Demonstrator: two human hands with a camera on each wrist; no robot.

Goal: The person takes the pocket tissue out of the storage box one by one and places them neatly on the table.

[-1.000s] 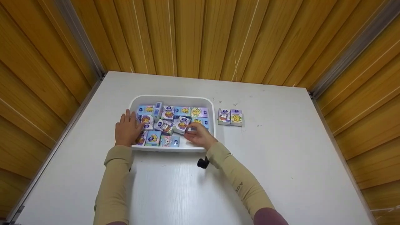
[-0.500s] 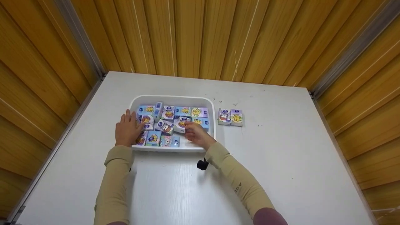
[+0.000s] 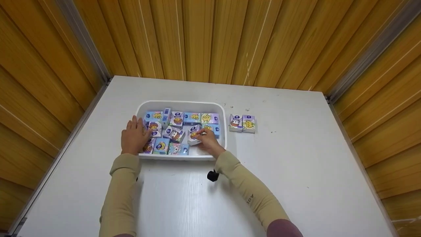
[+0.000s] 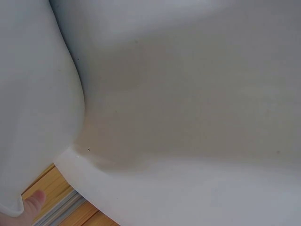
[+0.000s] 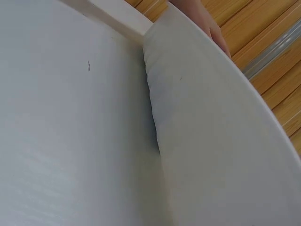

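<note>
I have the left hand on the left side of the white plastic tray with rounded corners. Its fingers are fairly straight and point to the tray's far side, and its thumb sticks out over the inside. The left arm in its tan sleeve comes up almost straight from below the tray's near left corner. I have the right hand inside the tray's right half, thumb and fingers bent in a pinch. Its wrist crosses the near rim, and that arm slants down and right.
</note>
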